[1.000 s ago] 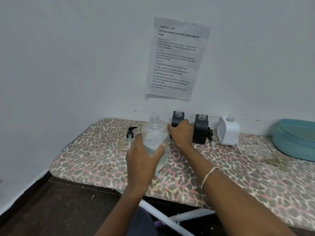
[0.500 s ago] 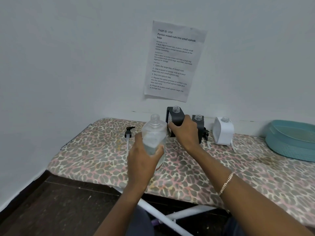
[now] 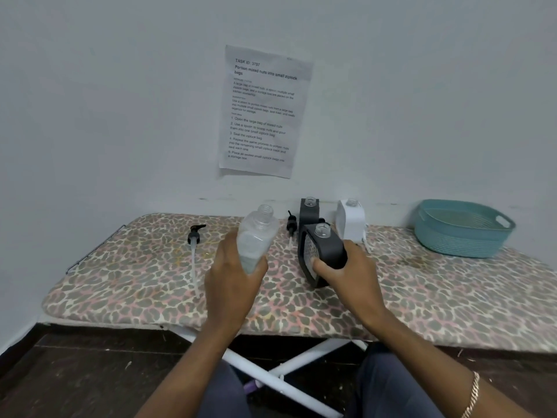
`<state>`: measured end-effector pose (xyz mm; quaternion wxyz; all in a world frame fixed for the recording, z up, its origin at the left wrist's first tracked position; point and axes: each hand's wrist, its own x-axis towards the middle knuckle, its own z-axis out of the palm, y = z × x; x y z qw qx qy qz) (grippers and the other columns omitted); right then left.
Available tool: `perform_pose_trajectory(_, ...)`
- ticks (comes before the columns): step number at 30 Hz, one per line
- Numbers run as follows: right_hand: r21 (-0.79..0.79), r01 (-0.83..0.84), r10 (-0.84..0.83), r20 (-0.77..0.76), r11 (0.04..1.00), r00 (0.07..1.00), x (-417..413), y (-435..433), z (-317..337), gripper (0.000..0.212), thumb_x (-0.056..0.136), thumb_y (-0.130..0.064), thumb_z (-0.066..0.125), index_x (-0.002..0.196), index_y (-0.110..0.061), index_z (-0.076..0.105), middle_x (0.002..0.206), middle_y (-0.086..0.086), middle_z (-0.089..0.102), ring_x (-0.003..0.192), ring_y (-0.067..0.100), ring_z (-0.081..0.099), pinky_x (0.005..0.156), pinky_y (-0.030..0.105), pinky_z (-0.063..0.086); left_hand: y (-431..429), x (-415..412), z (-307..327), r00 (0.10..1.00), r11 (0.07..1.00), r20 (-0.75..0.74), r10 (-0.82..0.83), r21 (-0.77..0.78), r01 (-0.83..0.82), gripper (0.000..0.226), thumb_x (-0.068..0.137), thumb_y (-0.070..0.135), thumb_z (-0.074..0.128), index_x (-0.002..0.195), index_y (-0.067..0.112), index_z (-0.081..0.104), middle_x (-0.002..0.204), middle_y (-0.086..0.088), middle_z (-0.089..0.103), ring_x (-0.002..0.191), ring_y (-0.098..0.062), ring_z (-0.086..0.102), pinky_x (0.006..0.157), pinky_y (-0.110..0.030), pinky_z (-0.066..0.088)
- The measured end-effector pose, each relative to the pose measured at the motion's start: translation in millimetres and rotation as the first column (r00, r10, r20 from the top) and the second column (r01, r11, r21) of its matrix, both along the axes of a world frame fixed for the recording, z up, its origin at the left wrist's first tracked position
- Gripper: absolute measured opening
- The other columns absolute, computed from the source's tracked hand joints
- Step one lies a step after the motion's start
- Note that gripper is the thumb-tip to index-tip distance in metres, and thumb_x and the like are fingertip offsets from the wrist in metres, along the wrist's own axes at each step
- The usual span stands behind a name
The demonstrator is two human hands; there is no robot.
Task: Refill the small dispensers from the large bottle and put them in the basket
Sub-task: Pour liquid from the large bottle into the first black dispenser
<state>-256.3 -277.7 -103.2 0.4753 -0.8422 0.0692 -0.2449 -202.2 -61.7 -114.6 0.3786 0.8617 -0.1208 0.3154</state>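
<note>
- The ironing board [image 3: 422, 297] has a soft padded cover (leopard print), so a dispenser set down on it for filling could rock and tip.
- The basket [image 3: 452, 242] sits far right, well apart from both hands.
- The large bottle [image 3: 256, 236] is uncapped and leans slightly right. The left hand [image 3: 232, 285] reaches forward with its grip wrapped round the bottle's lower body. Tilted too fast, the liquid could miss a narrow neck and soak the cover.
- The black dispenser [image 3: 324, 251] is just beside the bottle and tilted, its neck open. The right hand [image 3: 352, 273] has its grip curled round the dispenser, thumb on the meshed face. I cannot tell whether the base touches the board.
- A second black dispenser [image 3: 309, 211] and a white dispenser [image 3: 351, 220] stand open by the wall, where a careless knuckle could topple them.
- Two pumps [image 3: 194, 236] lie loose on the cover.
</note>
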Motion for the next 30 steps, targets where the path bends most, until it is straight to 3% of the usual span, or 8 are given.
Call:
perform_pose_trajectory(4,0.026,0.015,-0.016,0.028,1.000,0.999,-20.2,-5.5,-12.1,0.036,0.086,-0.035,0.082,0.116,-0.028,0.063,0.095,-0.015,0.072,0.082,-0.007,0.066,0.063,0.011,0.051,-10.4,-8.1,-2.9,0.998,0.992,0.058,0.016,0.124,-0.024,0.078,0.081,0.034,0.087,0.144,0.012,0.047,0.120,-0.011,0.066,0.089,-0.033,0.071,0.061,-0.040,0.057)
perform_pose_trajectory(11,0.057,0.028,-0.030,0.032,0.998,0.999,-28.0,-11.2,-23.1,0.037,0.085,-0.033,0.084,0.116,-0.024,0.066,0.094,-0.014,0.071,0.079,-0.006,0.067,0.059,0.015,0.054,-20.5,-11.6,-6.6,0.989,0.956,0.139,0.045,0.283,-0.083,0.086,0.074,0.034,0.094,0.145,0.013,0.049,0.121,-0.010,0.067,0.088,-0.031,0.073,0.058,-0.037,0.058)
perform_pose_trajectory(14,0.102,0.000,-0.004,0.036,0.995,0.999,-27.5,-14.7,-24.1,0.035,0.088,-0.024,0.082,0.118,-0.021,0.064,0.094,-0.013,0.069,0.075,-0.014,0.064,0.054,0.008,0.049,-23.0,-11.8,-7.9,0.986,0.929,0.153,0.065,0.352,-0.116,0.089,0.072,0.034,0.094,0.147,0.014,0.050,0.122,-0.010,0.067,0.087,-0.030,0.073,0.058,-0.039,0.059)
perform_pose_trajectory(19,0.157,-0.035,0.028,0.047,0.987,0.999,-28.7,-16.4,-28.4,0.044,0.090,-0.026,0.080,0.129,-0.019,0.062,0.103,-0.010,0.071,0.077,-0.013,0.067,0.056,0.010,0.051,-26.3,-11.6,-10.0,0.983,0.894,0.164,0.085,0.422,-0.148,0.089,0.074,0.037,0.092,0.149,0.015,0.048,0.124,-0.011,0.067,0.090,-0.031,0.073,0.060,-0.041,0.060)
perform_pose_trajectory(30,0.110,-0.083,0.079,0.044,0.990,0.996,-30.1,-18.8,-29.2,0.051,0.086,-0.030,0.084,0.131,-0.024,0.059,0.103,-0.018,0.070,0.084,-0.015,0.066,0.062,0.009,0.052,-30.9,-11.8,-11.2,0.977,0.846,0.177,0.115,0.498,-0.190,0.096,0.073,0.034,0.095,0.153,0.020,0.044,0.124,-0.015,0.068,0.097,-0.035,0.073,0.071,-0.047,0.063)
